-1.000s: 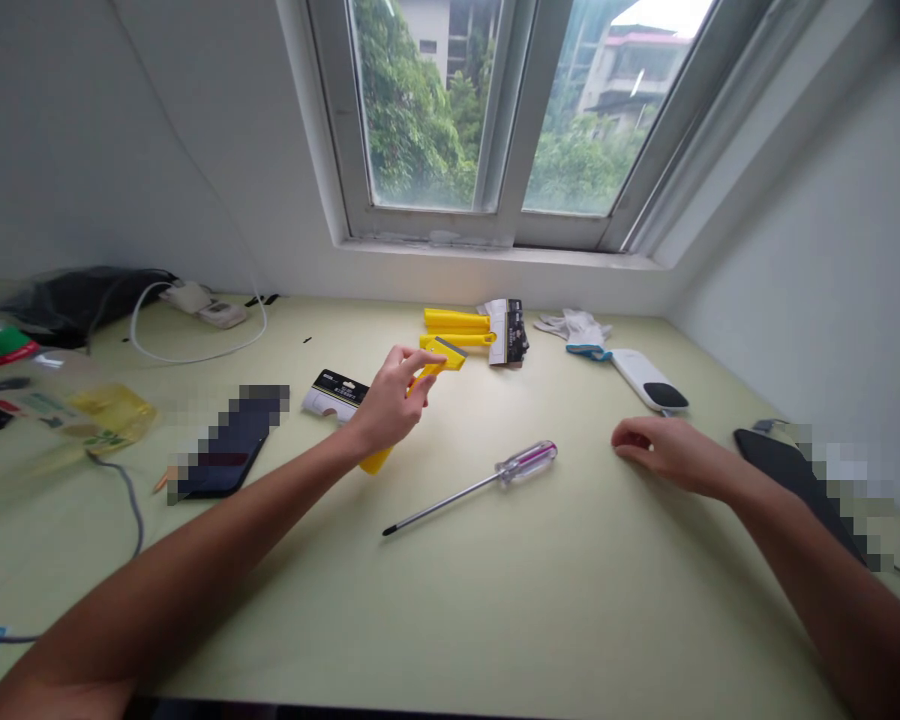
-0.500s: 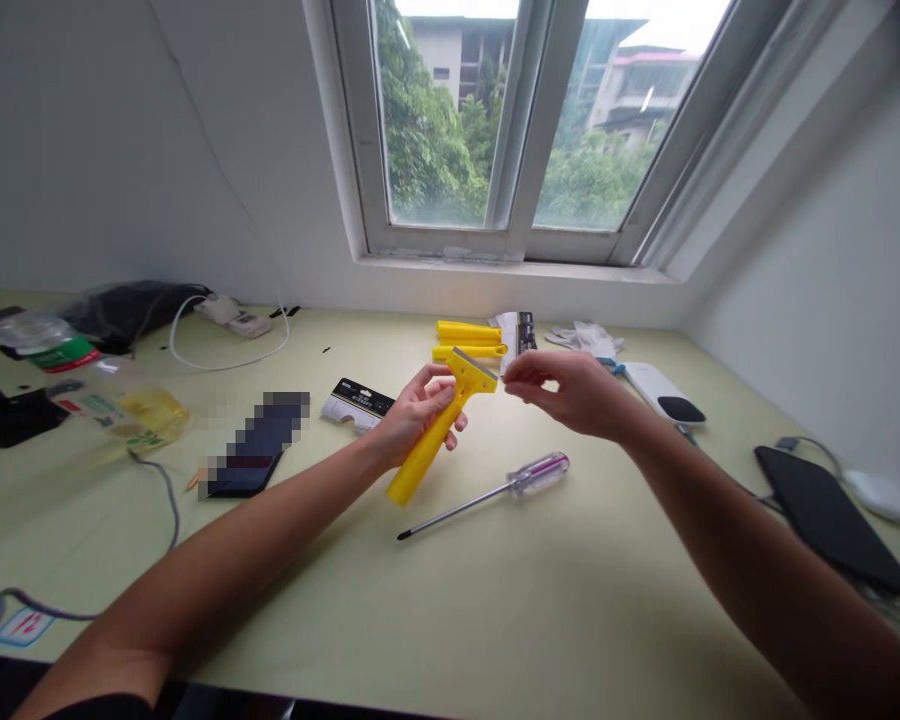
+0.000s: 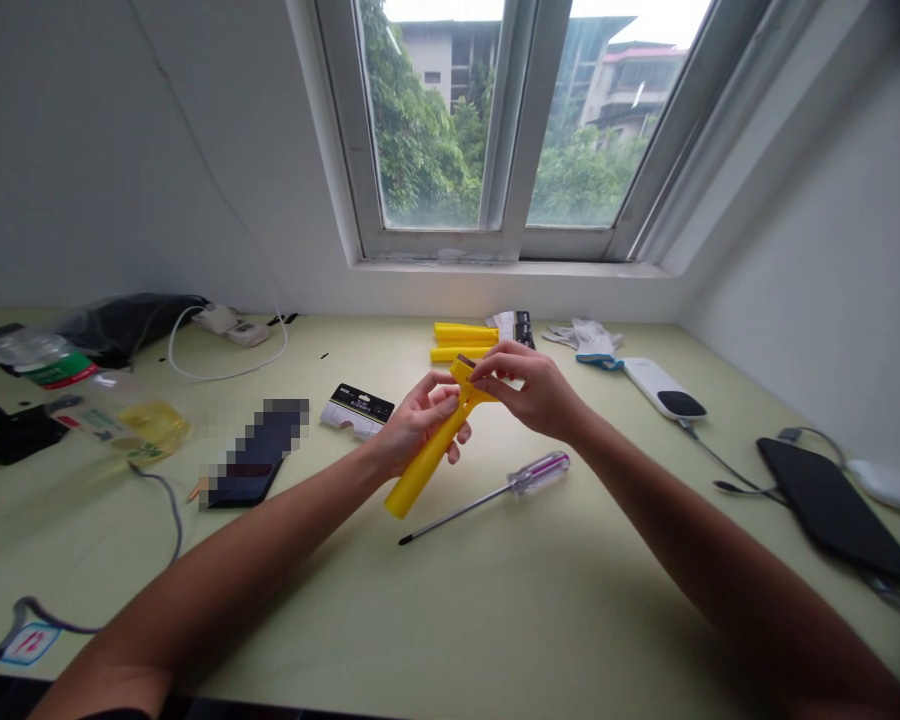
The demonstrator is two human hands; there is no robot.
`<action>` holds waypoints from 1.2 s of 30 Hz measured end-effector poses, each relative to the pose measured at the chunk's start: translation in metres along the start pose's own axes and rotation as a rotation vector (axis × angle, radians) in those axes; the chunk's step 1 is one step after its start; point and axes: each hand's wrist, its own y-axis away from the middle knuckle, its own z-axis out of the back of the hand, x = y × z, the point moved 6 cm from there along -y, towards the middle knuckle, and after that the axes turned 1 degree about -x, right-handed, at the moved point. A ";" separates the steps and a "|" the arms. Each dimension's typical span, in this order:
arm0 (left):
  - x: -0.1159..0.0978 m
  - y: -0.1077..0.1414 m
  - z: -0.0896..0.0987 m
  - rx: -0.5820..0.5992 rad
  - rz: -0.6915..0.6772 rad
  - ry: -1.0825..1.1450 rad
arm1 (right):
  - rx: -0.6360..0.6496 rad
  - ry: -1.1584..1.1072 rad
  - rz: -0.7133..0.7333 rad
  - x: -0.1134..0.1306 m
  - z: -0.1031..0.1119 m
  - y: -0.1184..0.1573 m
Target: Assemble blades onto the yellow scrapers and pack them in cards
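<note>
My left hand (image 3: 420, 425) is closed round the neck of a yellow scraper (image 3: 424, 468), whose handle slants down to the left. Its head (image 3: 463, 372) points up and away from me, with a dark strip along the top edge. At that head are the fingertips of my right hand (image 3: 521, 385), pinched together and covering its right part. Whatever they pinch is hidden or too small to make out. On the table below the scraper lies a screwdriver (image 3: 487, 497) with a clear and purple handle, its tip to the left.
Behind my hands lie more yellow scrapers (image 3: 461, 335) with packaging, and white gloves (image 3: 589, 340). A torn package card (image 3: 356, 410) and a phone (image 3: 259, 455) are to the left, near a plastic bottle (image 3: 67, 365). On the right are a white device (image 3: 664, 388) and a black phone (image 3: 832, 510).
My right hand has moved left onto the scraper's head, from just beside it. My left hand keeps its hold on the scraper. The view has shifted slightly.
</note>
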 end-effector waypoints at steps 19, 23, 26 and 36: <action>0.009 0.000 0.002 0.053 0.026 -0.028 | 0.097 -0.524 -0.308 -0.031 -0.025 0.004; 0.015 0.000 0.004 0.040 0.042 -0.066 | 0.152 -0.723 -0.378 -0.042 -0.036 0.008; 0.017 0.000 0.006 0.025 0.033 -0.113 | 0.191 -0.744 -0.400 -0.044 -0.037 0.009; 0.023 -0.002 0.004 0.038 0.033 -0.216 | 0.272 -0.634 -0.368 -0.045 -0.033 0.010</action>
